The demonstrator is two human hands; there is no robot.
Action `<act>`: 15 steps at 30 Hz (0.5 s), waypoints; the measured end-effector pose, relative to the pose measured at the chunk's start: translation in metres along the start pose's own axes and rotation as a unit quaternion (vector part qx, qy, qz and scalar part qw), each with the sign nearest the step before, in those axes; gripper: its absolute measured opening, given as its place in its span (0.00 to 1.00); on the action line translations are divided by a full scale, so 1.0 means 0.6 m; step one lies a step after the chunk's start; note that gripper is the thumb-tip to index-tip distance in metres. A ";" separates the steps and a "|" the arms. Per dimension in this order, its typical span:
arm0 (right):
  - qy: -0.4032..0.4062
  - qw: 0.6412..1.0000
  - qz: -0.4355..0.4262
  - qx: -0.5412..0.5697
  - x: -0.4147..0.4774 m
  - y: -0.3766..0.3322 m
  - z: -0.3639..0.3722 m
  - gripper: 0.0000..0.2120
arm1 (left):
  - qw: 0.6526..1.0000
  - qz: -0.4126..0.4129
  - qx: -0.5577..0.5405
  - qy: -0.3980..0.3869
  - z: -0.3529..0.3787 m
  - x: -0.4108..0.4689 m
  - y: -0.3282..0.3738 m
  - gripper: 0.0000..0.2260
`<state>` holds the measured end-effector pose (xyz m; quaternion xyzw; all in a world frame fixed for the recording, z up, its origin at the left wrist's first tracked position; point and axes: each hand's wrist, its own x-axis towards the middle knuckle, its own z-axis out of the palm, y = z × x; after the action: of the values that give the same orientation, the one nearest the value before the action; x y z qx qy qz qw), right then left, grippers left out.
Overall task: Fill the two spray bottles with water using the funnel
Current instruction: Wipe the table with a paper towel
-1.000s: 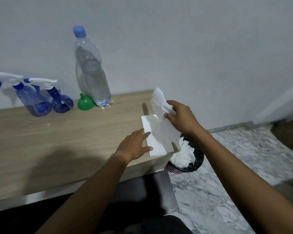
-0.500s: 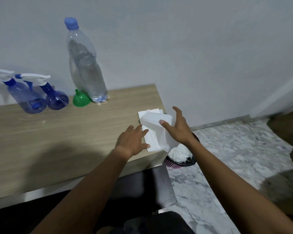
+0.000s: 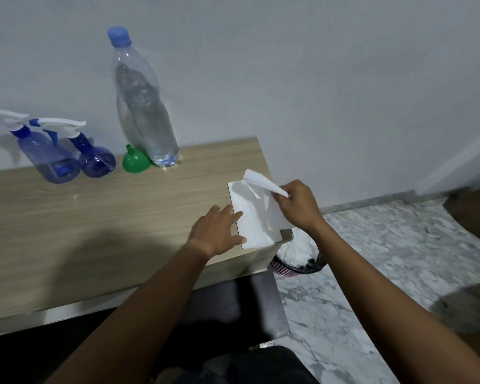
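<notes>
Spray bottles (image 3: 50, 162) way back-left on the worktop (image 3: 94, 245), spray heads on, green funnel (image 3: 135, 162) just beside, tall water bottle (image 3: 143, 115) next along. Head view: all well apart from both hands, up and leftward. Left hand (image 3: 216, 231) nearer, fingers (image 3: 230, 214) straight, pressing down the tissue pack (image 3: 257, 225). Right hand (image 3: 299, 206) pinching a tissue sheet (image 3: 261, 182). Looks like a long leftward reach next.

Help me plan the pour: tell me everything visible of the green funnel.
The green funnel is small, bright and plastic-looking. It stands upside down on the wooden table, wide mouth down, narrow spout up. It sits at the base of the capped water bottle, perhaps touching it, with the nearer spray bottle on its other side, apart. Nothing holds it.
</notes>
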<state>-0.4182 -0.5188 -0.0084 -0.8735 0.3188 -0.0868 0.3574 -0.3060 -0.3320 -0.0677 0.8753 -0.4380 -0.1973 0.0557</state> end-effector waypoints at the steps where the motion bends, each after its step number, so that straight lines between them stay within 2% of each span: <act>1: -0.016 0.999 0.009 0.029 0.003 -0.013 -0.003 0.20 | 1.000 0.000 -0.020 0.006 -0.002 -0.006 -0.004 0.32; 4: -0.066 0.994 0.002 0.091 0.012 -0.056 0.011 0.09 | 0.997 -0.014 -0.068 0.044 -0.010 -0.032 -0.037 0.30; 7: -0.077 0.991 -0.006 0.112 0.013 -0.106 0.060 0.10 | 0.993 -0.048 -0.082 0.071 -0.027 -0.067 -0.105 0.27; 10: -0.093 0.988 -0.018 0.124 0.012 -0.165 0.137 0.04 | 0.982 -0.121 -0.111 0.091 -0.045 -0.124 -0.199 0.26; 15: -0.180 0.975 -0.058 0.116 0.006 -0.297 0.294 0.09 | 0.948 -0.244 -0.147 0.143 -0.062 -0.258 -0.379 0.28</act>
<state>-0.2605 -0.3242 -0.0163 -0.8443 0.1864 0.0146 0.5022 -0.2054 -0.0740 -0.0490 0.9566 -0.1645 -0.1401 0.1955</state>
